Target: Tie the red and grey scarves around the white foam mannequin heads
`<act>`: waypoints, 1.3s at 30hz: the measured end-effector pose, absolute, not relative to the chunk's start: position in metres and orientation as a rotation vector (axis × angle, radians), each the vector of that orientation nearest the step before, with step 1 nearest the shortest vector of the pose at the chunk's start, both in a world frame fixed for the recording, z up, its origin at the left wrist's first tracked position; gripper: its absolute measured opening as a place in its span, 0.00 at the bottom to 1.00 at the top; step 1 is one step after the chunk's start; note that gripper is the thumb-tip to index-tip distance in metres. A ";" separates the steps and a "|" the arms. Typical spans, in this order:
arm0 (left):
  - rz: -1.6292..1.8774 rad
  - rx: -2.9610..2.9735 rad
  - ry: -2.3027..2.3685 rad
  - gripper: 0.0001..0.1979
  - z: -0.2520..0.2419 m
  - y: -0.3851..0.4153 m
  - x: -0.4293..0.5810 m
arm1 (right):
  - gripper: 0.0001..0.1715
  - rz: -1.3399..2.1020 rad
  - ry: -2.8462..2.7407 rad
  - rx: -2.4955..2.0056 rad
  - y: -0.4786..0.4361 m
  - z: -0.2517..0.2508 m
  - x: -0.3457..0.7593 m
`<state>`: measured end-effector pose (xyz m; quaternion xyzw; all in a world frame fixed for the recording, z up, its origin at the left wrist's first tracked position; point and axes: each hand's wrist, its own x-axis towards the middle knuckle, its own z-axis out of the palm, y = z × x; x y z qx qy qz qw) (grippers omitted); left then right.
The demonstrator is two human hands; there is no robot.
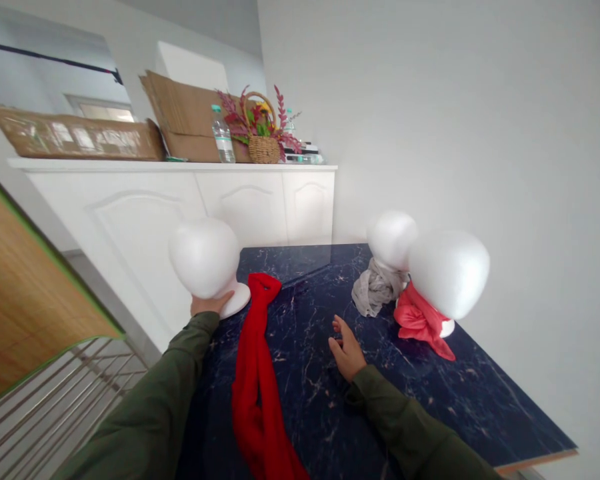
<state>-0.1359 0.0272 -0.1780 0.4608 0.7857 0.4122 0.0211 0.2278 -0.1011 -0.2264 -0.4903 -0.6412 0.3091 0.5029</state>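
Observation:
My left hand [207,305] grips the neck of a bare white foam mannequin head [206,257] that stands at the left edge of the dark blue marble table [310,387]. A long red scarf [257,373] lies stretched on the table between my arms. Resting on the tabletop right of the scarf, my right hand [347,350] has its fingers loosely apart and holds nothing. At the far right stand two more foam heads: one [393,239] wears a grey scarf [377,288], the other [449,272] a red scarf [420,322].
A white sideboard [180,200] behind the table carries cardboard boxes [180,120], a water bottle [223,137] and a flower basket [263,133]. A white wall runs along the right. A metal railing [55,400] and a wooden panel [25,287] lie to the left.

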 end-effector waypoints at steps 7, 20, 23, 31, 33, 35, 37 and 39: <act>1.219 1.416 2.521 0.48 -0.189 0.032 -0.138 | 0.31 0.770 -1.533 -1.208 -0.099 -0.228 0.228; 0.981 1.654 2.624 0.47 -0.190 0.007 -0.133 | 0.26 0.600 -1.478 -1.175 -0.107 -0.216 0.237; 0.979 1.639 2.647 0.48 -0.193 0.007 -0.135 | 0.18 0.245 -1.383 -1.199 -0.113 -0.203 0.259; 1.437 1.363 2.574 0.55 -0.201 -0.021 -0.133 | 0.28 -0.545 -0.700 -1.380 -0.121 -0.203 0.390; 1.516 1.358 2.564 0.55 -0.199 -0.031 -0.128 | 0.33 -0.493 -0.687 -1.448 -0.116 -0.209 0.423; 1.579 1.334 2.562 0.55 -0.198 -0.038 -0.121 | 0.38 -0.320 -0.786 -1.483 -0.109 -0.214 0.447; 1.638 1.342 2.546 0.55 -0.197 -0.044 -0.112 | 0.40 -0.145 -0.927 -1.478 -0.102 -0.216 0.460; 1.688 1.414 2.506 0.54 -0.197 -0.050 -0.102 | 0.38 -0.011 -0.991 -1.480 -0.095 -0.216 0.464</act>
